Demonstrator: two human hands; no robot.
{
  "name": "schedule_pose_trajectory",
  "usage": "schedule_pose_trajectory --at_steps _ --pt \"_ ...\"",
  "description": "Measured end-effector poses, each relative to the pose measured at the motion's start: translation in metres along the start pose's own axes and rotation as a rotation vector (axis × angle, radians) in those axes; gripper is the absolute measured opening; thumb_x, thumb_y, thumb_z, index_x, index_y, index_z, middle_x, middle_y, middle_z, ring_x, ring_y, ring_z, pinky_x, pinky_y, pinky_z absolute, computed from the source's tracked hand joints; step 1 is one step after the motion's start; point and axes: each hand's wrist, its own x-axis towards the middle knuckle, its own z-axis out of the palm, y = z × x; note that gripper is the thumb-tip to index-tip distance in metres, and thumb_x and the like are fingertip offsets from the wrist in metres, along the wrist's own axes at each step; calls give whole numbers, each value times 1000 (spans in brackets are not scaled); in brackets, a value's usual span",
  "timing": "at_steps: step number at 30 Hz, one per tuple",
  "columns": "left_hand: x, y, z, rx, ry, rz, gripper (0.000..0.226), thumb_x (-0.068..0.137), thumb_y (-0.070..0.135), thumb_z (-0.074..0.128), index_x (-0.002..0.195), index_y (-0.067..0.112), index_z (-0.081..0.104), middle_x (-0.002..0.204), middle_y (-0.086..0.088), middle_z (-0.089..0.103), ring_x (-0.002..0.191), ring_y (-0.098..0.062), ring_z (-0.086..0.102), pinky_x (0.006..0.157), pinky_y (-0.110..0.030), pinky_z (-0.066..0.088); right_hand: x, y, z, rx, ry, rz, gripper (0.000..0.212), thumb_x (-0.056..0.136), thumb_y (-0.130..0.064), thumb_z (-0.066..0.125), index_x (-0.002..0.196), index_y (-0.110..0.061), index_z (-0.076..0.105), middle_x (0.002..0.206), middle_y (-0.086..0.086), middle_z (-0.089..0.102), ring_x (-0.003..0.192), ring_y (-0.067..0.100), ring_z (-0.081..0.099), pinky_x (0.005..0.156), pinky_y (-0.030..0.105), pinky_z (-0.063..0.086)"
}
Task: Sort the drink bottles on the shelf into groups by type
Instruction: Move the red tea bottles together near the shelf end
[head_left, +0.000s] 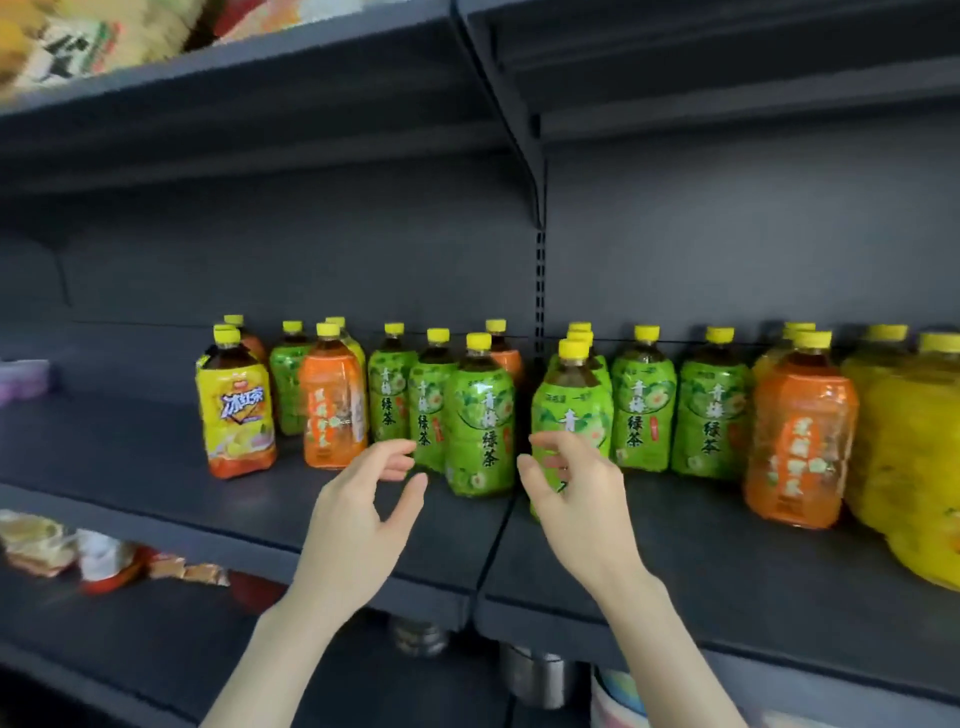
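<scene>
Head view: green bottle (479, 426) between open left hand (363, 499) and right hand (571, 493).

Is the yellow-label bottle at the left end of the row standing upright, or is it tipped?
Slightly tipped. The yellow-label bottle stands on its base on the shelf, but its cap leans left of the base.

Green bottles (480, 426) eight, orange (332, 410) four

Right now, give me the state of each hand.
Left hand: open, holding nothing.
Right hand: open, fingers curled in front of a green-label bottle; contact cannot be told.
</scene>
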Motion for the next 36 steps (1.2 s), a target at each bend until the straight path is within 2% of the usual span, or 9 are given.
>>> schedule_pose_trajectory --at_steps 4,11,17,21,27,29,31,33,36 --pt "20 -60 -23 -39 3 -5 27 86 18 65 112 18 61 99 9 65 93 -1 61 85 -26 47 4 -22 55 -29 7 49 23 92 -24 59 113 -15 62 109 -1 62 98 15 60 80 36 51" --pt "82 -145 -37 -107 51 1 29 87 19 64 115 15 57 110 2 60 99 -10 57 82 -25 45 57 -51 135 -78 61 72 23 91 -25 59 110 -14 64 107 1 64 93 17 61 83 37 51" --pt "131 -223 -22 -184 49 -246 65 84 36 65 138 13 35 139 -6 42 126 -19 43 102 -36 39 102 -50 214 -78 21 72 26 91 -27 59 112 -13 63 110 3 66 97 18 62 83 38 52" --pt "160 -255 -15 -289 -92 -354 75 83 44 64 143 21 27 142 -2 42 126 -19 46 103 -41 41 131 -43 254 -61 -49 114 34 91 -33 58 119 -13 59 115 6 65 102 21 62 86 41 52" --pt "168 -282 -10 -381 -167 -219 60 88 34 60 142 23 35 135 3 50 120 -13 50 99 -35 46 157 -38 294 84 -143 237 71 84 -55 61 142 -22 36 130 3 58 113 21 60 95 43 51" --pt "174 -288 -10 -432 -240 -204 62 89 35 58 144 24 32 137 5 49 122 -11 50 100 -33 46 161 -38 303 146 -139 258 73 83 -53 62 144 -25 33 129 0 59 111 18 61 94 40 52" --pt "173 -291 -14 -364 -265 -164 60 90 33 58 144 22 33 134 7 49 120 -8 50 95 -22 46 161 -38 309 169 -102 269 68 86 -48 62 143 -26 34 126 -1 61 108 15 63 93 38 54" --pt "163 -292 -27 -306 -161 -61 48 91 27 59 136 17 45 124 7 55 110 -4 56 79 -9 47 159 -39 313 176 -67 274 65 88 -44 60 144 -26 34 125 -2 62 106 13 64 92 36 54" --pt "141 -296 -57 -306 99 179 24 89 19 60 112 10 61 103 -1 62 90 -3 59 64 -8 47 152 -47 322 163 -36 308 64 92 -42 56 148 -26 29 128 -3 59 105 10 62 85 24 53"
